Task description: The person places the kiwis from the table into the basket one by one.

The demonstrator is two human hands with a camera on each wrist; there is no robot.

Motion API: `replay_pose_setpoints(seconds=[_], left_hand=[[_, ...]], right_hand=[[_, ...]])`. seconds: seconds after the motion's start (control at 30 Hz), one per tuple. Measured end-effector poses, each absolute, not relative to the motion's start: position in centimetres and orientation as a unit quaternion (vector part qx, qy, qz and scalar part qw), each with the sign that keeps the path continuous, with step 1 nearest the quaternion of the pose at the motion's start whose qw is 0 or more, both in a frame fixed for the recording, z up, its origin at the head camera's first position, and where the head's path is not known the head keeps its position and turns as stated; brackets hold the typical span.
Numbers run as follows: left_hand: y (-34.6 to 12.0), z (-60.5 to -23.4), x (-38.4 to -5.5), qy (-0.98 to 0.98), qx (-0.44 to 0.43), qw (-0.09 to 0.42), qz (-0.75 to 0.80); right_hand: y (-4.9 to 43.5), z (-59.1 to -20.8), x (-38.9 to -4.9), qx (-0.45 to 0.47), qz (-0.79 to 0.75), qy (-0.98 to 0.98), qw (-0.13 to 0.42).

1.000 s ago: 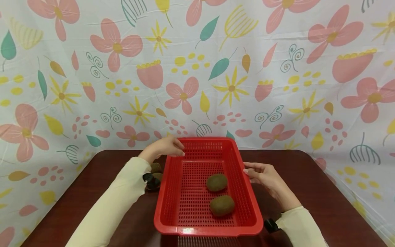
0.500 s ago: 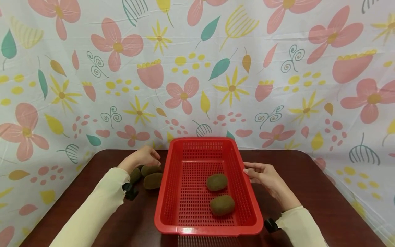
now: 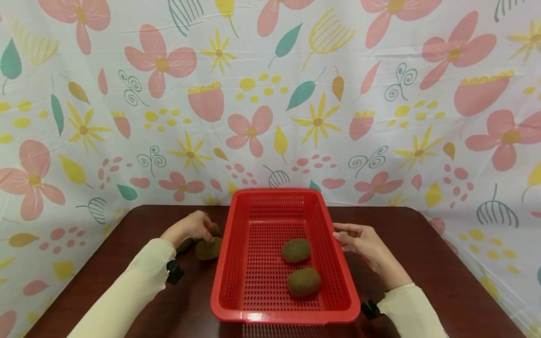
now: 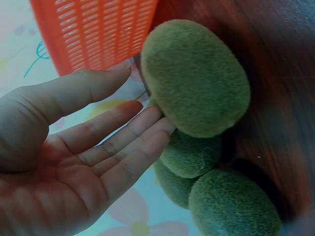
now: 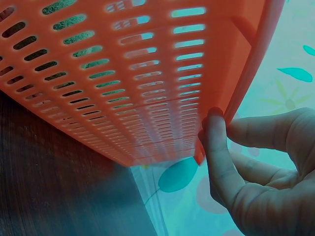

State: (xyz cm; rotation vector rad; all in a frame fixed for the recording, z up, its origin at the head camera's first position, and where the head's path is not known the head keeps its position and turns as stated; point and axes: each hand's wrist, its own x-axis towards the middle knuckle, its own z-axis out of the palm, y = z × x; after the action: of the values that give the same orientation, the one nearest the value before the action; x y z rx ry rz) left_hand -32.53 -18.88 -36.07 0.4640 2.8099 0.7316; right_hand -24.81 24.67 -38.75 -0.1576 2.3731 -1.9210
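Note:
My left hand [image 3: 193, 227] reaches over a cluster of brown fuzzy kiwis left of the basket. In the left wrist view, the left hand [image 4: 93, 142] has its fingers loosely extended, their tips at the edge of the nearest kiwi [image 4: 197, 78]. More kiwis [image 4: 234, 204] lie beyond it; in the head view the hand partly covers the group. My right hand [image 3: 363, 244] holds the right rim of a red plastic basket [image 3: 230, 310], pinching it between thumb and fingers in the right wrist view. Two kiwis [image 3: 296, 250] lie inside the basket, toward its right side.
The basket stands on a dark brown wooden table [image 3: 405, 263], in the middle. A white cloth [image 3: 270, 117] printed with flowers and leaves hangs behind the table. Black wrist cameras [image 3: 174, 272] sit at both sleeves.
My left hand has moved from over the basket's left rim leftward to the kiwis outside, then lowered onto them. The right hand, the basket and its two kiwis stay put.

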Motion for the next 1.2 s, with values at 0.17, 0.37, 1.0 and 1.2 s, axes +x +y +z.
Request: replay_pose_setpoints(seconds=[0.17, 0.37, 1.0, 1.2], left_hand=[[-18.8, -36.67, -32.4, 0.949, 0.167, 0.109, 0.246], [-18.98, -37.06, -32.24, 0.95, 0.196, 0.112, 0.216], [-18.79, -37.05, -31.77, 0.942, 0.231, 0.153, 0.192], [-18.79, -37.08, -31.86, 0.935, 0.247, 0.164, 0.193]], right_hand=[[24.69, -38.76, -24.83, -0.049, -0.634, 0.77, 0.047], [24.71, -38.75, -24.91, -0.041, -0.638, 0.767, 0.052], [24.73, -38.72, -25.02, -0.042, -0.646, 0.76, 0.057], [24.73, -38.69, -24.99, -0.047, -0.644, 0.762, 0.054]])
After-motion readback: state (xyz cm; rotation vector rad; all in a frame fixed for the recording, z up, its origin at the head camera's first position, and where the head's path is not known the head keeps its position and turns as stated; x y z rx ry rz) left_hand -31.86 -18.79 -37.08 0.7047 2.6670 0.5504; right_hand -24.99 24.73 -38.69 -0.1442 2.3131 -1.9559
